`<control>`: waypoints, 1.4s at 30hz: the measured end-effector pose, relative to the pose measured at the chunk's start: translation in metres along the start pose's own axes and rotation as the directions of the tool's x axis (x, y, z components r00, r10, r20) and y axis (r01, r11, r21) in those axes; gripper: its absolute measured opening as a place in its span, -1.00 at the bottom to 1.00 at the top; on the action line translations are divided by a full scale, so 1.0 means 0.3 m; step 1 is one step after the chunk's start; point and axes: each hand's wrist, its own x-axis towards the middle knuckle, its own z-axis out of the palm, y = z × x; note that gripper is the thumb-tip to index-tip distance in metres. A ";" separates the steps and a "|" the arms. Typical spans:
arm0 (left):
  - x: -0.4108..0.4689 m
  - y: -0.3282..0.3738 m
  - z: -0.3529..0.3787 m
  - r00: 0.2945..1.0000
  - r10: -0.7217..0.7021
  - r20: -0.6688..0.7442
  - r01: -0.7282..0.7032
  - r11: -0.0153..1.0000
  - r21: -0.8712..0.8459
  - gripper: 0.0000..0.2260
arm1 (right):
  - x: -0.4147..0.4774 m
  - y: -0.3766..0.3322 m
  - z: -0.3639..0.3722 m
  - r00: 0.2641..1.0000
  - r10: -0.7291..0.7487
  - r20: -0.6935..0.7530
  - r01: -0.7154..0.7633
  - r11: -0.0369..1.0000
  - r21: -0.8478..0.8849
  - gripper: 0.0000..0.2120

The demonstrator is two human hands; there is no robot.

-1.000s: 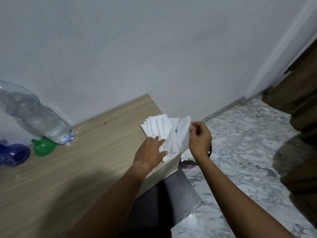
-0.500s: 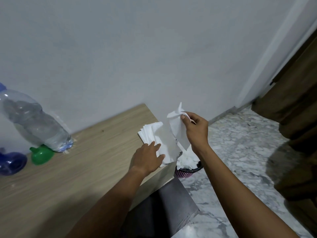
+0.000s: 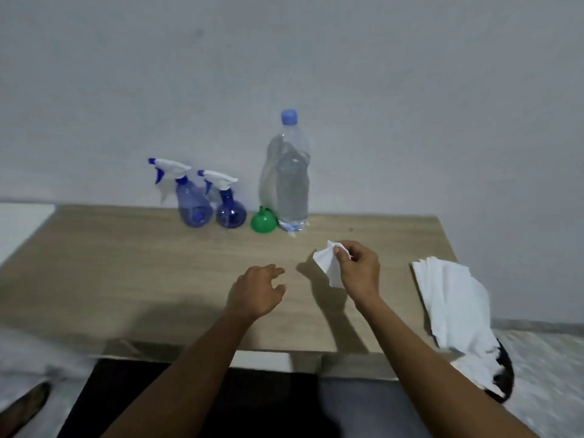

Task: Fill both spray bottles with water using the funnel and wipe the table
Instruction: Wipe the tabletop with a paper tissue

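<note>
Tabletop (image 3: 126, 263): two spray bottles (image 3: 193, 200) (image 3: 230, 207), one funnel (image 3: 264, 221) (right hand (image 3: 360, 270) pinches one tissue (image 3: 327, 263))

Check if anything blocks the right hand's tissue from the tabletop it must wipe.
Nothing visible. The right hand pinches the tissue over the table; spray bottles, funnel and water bottle stand back by the wall.

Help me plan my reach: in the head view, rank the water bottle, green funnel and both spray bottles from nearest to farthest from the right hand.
1. Water bottle, behind and left of the right hand, which pinches a tissue.
2. Green funnel, just left of that bottle.
3. Right spray bottle, left of the funnel.
4. Left spray bottle, farthest left.
</note>
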 end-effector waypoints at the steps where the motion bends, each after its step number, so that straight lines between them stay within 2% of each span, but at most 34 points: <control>1: -0.013 -0.077 -0.040 0.998 -0.055 -0.021 0.055 0.998 -0.030 -0.54 | -0.009 -0.006 0.086 0.998 -0.009 0.061 0.010 1.000 -0.020 -0.87; 5: -0.057 -0.366 -0.186 0.974 -0.207 -0.093 0.197 0.975 -0.102 -0.51 | -0.061 -0.043 0.420 0.957 -0.055 0.285 0.084 0.993 -0.088 -0.85; 9: -0.054 -0.582 -0.309 0.956 -0.280 -0.082 0.278 0.960 -0.036 -0.51 | -0.085 -0.079 0.697 0.906 -0.067 0.418 0.131 0.983 -0.126 -0.82; 14: 0.037 -0.785 -0.373 0.954 -0.277 0.112 0.266 0.958 0.105 -0.23 | -0.045 -0.114 0.996 0.897 -0.156 0.413 0.245 0.954 -0.172 -0.86; 16: 0.065 -0.837 -0.372 0.946 -0.271 0.178 0.257 0.961 0.098 -0.11 | -0.030 -0.117 1.096 0.896 -0.170 0.410 0.273 0.939 -0.208 -0.85; 19: 0.086 -0.876 -0.366 0.949 -0.236 0.210 0.213 0.969 0.125 -0.05 | -0.019 -0.085 1.201 0.878 -0.230 0.420 0.377 0.872 -0.312 -0.82; 21: 0.095 -0.885 -0.371 0.956 -0.208 0.207 0.172 0.969 0.180 -0.07 | -0.016 -0.034 1.248 0.833 -0.270 0.483 0.493 0.760 -0.424 -0.79; 24: 0.102 -0.892 -0.377 0.964 -0.185 0.189 0.141 0.964 0.226 -0.08 | -0.020 0.026 1.297 0.764 -0.232 0.602 0.608 0.574 -0.549 -0.75; 28: 0.107 -0.906 -0.376 0.969 -0.169 0.181 0.127 0.966 0.225 -0.09 | 0.004 0.046 1.324 0.650 -0.264 0.713 0.739 0.438 -0.512 -0.67; 32: 0.110 -0.914 -0.376 0.972 -0.149 0.179 0.105 0.967 0.233 -0.09 | 0.010 0.052 1.293 0.550 -0.067 0.833 0.796 0.345 -0.498 -0.49; 35: 0.109 -0.908 -0.372 0.967 -0.162 0.195 0.117 0.968 0.220 -0.08 | 0.016 0.068 1.244 0.486 -0.004 0.874 0.844 0.263 -0.468 -0.40; 37: 0.109 -0.907 -0.371 0.966 -0.165 0.200 0.120 0.969 0.218 -0.08 | 0.017 0.074 1.226 0.480 -0.012 0.877 0.856 0.225 -0.466 -0.41; 38: 0.108 -0.907 -0.370 0.965 -0.168 0.200 0.124 0.969 0.212 -0.08 | 0.007 0.070 1.227 0.501 -0.028 0.865 0.846 0.228 -0.482 -0.43; 41: 0.103 -0.903 -0.368 0.963 -0.180 0.200 0.142 0.971 0.190 -0.08 | -0.051 0.058 1.249 0.592 -0.051 0.804 0.770 0.329 -0.546 -0.46; 42: 0.098 -0.903 -0.368 0.963 -0.185 0.198 0.147 0.971 0.189 -0.08 | -0.064 0.058 1.249 0.596 -0.042 0.802 0.762 0.344 -0.548 -0.46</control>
